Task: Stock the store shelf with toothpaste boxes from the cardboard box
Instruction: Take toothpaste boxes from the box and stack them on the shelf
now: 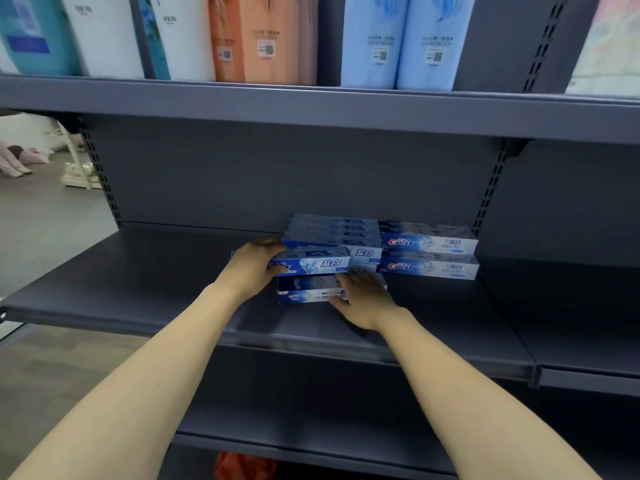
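Grey sheet-metal shelf [138,282] carried glossy blue-and-white toothpaste boxes [429,251] stacked at its two o'clock corner; most of its flat deck lay bare, so stocking looked barely begun. Left hand [254,265] gripped a long rectangular carton [313,263] above a lower carton [304,289], which the right hand [363,299] steadied with flat fingers. No cardboard box showed

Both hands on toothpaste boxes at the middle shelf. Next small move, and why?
Probably lower the upper box, gripped by the left hand, onto the lower box under the right hand, then slide both back. The two sit in front of the stack, nearer the shelf edge.
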`<state>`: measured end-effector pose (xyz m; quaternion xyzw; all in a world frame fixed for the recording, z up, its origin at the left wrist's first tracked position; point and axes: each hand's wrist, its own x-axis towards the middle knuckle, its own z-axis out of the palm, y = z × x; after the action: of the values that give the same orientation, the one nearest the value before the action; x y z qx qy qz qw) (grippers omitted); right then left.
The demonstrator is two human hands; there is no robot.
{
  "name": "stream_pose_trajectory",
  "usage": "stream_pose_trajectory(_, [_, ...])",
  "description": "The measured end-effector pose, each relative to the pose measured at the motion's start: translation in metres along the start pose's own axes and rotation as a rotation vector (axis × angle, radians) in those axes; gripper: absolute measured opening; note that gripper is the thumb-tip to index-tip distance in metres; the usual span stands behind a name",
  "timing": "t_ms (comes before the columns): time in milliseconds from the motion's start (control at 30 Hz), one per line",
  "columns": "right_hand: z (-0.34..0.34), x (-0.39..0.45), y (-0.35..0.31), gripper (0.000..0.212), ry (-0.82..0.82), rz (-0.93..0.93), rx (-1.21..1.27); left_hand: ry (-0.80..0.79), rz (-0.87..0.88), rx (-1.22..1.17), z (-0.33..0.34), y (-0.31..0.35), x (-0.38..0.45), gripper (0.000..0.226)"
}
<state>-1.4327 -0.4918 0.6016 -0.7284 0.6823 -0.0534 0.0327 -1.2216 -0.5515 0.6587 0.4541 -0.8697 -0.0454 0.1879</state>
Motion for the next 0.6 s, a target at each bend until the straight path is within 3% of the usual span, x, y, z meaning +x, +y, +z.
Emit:
stream_pose_trajectory(267, [-0.001, -0.011, 0.020, 0.050, 0.018, -0.031, 0.059, 0.012, 0.015, -0.128, 0.017, 0.010, 0.016, 0.045])
stream_pose_trajectory(600, [-0.005, -0.055, 0.054, 0.054, 0.078, 0.025, 0.065, -0.024, 0.107, -0.044, 0.053, 0.021, 0.035, 0.042])
